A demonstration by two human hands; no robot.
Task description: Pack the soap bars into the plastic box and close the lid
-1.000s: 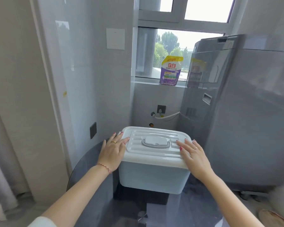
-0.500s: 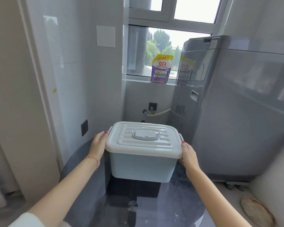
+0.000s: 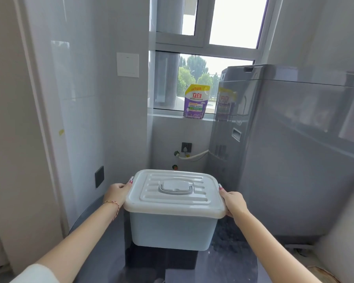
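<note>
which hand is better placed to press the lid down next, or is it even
About even. The left hand grips the left edge of the white ribbed plastic lid and the right hand grips its right edge, mirrored on the pale blue plastic box. Neither looks better placed; pressing with both seems best.

Your two arms come in bare from the bottom of the view, no sleeves past the elbows. There's your left hand (image 3: 119, 190), with a thin red and gold cord bracelet (image 3: 112, 204) looped round the wrist, one strand trailing down. Low at the left corner, a bit of white sleeve (image 3: 36, 273) shows at your upper arm. Your right hand (image 3: 232, 202) wears nothing at the wrist. Nails on both are painted red with pale tips.
</note>
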